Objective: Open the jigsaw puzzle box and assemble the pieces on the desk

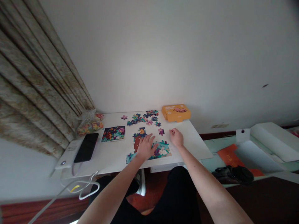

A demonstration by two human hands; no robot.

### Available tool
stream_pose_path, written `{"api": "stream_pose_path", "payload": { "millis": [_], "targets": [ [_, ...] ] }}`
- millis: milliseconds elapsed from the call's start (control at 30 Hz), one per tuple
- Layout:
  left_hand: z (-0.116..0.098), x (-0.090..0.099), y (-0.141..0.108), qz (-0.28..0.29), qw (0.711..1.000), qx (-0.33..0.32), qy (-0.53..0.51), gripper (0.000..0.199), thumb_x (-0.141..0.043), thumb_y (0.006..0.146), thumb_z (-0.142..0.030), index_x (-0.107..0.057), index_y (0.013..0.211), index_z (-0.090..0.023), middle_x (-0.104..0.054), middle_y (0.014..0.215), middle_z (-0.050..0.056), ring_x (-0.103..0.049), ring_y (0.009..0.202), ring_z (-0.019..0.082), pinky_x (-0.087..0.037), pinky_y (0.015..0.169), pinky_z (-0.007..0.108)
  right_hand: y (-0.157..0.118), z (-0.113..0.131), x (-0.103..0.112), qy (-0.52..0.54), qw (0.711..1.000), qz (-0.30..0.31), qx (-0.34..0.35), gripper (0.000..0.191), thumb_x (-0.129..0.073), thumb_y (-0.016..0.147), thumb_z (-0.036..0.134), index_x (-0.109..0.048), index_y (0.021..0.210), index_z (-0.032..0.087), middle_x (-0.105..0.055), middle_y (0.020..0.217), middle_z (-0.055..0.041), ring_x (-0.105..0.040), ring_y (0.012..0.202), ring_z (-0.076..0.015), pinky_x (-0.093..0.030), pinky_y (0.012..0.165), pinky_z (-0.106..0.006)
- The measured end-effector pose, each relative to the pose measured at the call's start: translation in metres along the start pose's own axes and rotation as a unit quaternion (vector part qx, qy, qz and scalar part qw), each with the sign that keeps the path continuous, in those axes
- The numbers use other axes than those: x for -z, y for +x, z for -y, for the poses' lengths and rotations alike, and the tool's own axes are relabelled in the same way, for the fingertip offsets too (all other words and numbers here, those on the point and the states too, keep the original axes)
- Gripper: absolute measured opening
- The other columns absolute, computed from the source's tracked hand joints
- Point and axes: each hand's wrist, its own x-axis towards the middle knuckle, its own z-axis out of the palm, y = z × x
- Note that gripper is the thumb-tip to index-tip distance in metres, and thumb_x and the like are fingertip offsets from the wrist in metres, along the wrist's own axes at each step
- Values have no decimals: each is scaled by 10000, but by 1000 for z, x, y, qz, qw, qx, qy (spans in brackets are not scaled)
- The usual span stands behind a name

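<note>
My left hand (146, 148) lies flat with spread fingers on a partly joined jigsaw puzzle (163, 150), covering its middle. A white rabbit shows on the puzzle's right part, and a brown area with a yellow round shape on its upper left. Just right of the puzzle, my right hand (176, 137) rests on the white table (196, 146) with its fingers curled closed; what they hold, if anything, is hidden. A loose purple puzzle piece (161, 132) lies between the two hands. Farther back are several loose puzzle pieces (137, 118), some overlapping.
A yellow puzzle box (176, 113) stands at the back right by the wall. To the left lie a picture card (113, 133), a black phone (86, 147) with a cable, and a plastic bag (90, 123). An open white box (259, 155) sits right of the table.
</note>
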Motion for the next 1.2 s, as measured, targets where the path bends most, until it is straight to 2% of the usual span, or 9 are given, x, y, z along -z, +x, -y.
{"api": "stream_pose_path", "payload": {
  "millis": [67, 133, 233, 333, 467, 633, 933, 1067, 1200],
  "targets": [
    [11, 6, 23, -32, 999, 31, -16, 406, -497, 1028, -404, -562, 1399, -254, -550, 1513, 98, -508, 1393, 269, -419, 1160, 461, -5, 5, 4, -60, 998, 19, -21, 366, -437, 1039, 380, -733, 1007, 168, -752, 857, -107, -690, 771, -211, -438, 710, -278],
    [24, 10, 47, -50, 996, 76, -28, 378, -499, 1018, -332, -570, 1376, -232, -578, 1476, 107, -526, 1373, 258, -431, 1145, 430, -8, 11, 6, -101, 994, 36, -8, 381, -434, 1048, 386, -749, 1010, 174, -770, 878, -123, -713, 790, -212, -441, 715, -273],
    [45, 14, 79, -39, 989, 139, -23, 398, -517, 967, -220, -571, 1362, -198, -594, 1446, 125, -554, 1340, 269, -464, 1104, 414, -8, 17, 8, -128, 990, 48, 18, 419, -415, 1056, 384, -774, 985, 182, -785, 903, -134, -735, 819, -220, -460, 727, -276],
    [66, 14, 101, -21, 985, 172, 4, 468, -533, 907, -133, -554, 1373, -167, -595, 1436, 146, -562, 1332, 284, -469, 1091, 399, -7, 18, 8, -138, 989, 53, 25, 447, -401, 1060, 380, -790, 981, 174, -791, 916, -145, -746, 833, -228, -478, 740, -282],
    [88, 9, 123, 4, 985, 172, 25, 533, -571, 894, -141, -506, 1423, -149, -568, 1467, 177, -530, 1373, 296, -439, 1120, 402, -4, 19, 6, -136, 989, 60, 12, 478, -387, 1061, 367, -805, 976, 152, -790, 919, -181, -753, 828, -240, -496, 750, -296],
    [100, 2, 148, 32, 989, 139, 35, 534, -560, 933, -202, -488, 1462, -170, -551, 1507, 160, -512, 1394, 272, -394, 1153, 394, -2, 22, 4, -131, 989, 65, -1, 498, -372, 1060, 352, -816, 964, 148, -786, 915, -205, -759, 823, -260, -512, 765, -328],
    [111, 5, 174, 97, 983, 138, 74, 504, -626, 878, -329, -603, 1377, -260, -673, 1363, 136, -569, 1301, 355, -395, 1095, 508, 2, 25, 4, -146, 987, 65, -11, 539, -340, 1055, 344, -824, 940, 136, -787, 893, -209, -759, 800, -261, -515, 735, -328],
    [114, 10, 174, 96, 984, 118, 91, 418, -611, 855, -313, -677, 1263, -247, -692, 1316, 138, -587, 1257, 365, -358, 1090, 546, 1, 25, 4, -144, 987, 64, -8, 537, -343, 1054, 336, -825, 933, 131, -786, 888, -209, -760, 798, -260, -515, 733, -327],
    [115, 14, 167, 80, 985, 105, 108, 436, -595, 857, -309, -664, 1279, -227, -700, 1283, 146, -591, 1242, 346, -315, 1100, 530, 1, 25, 4, -130, 989, 65, -14, 511, -370, 1053, 337, -825, 933, 136, -784, 885, -212, -760, 796, -269, -512, 744, -338]
  ]
}}
